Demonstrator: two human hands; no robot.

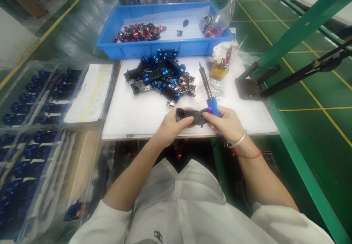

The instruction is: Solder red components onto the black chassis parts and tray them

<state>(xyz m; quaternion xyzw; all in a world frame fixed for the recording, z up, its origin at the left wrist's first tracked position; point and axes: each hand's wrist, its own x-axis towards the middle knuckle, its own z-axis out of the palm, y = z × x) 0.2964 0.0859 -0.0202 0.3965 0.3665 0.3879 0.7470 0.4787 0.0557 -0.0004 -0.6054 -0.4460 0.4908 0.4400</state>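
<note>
My left hand grips a flat black bracket near the white bench's front edge; my right hand closes around a blue-handled steel soldering iron, tip pointing away, and appears to touch the bracket, though fingers partly hide that end.

The person wears a white work coat — soft and loose, with wide sleeves that stop near the elbows. A small dark mark sits low on the front. The right arm has a thin silver bangle and a red string — tied around the wrist.
</note>
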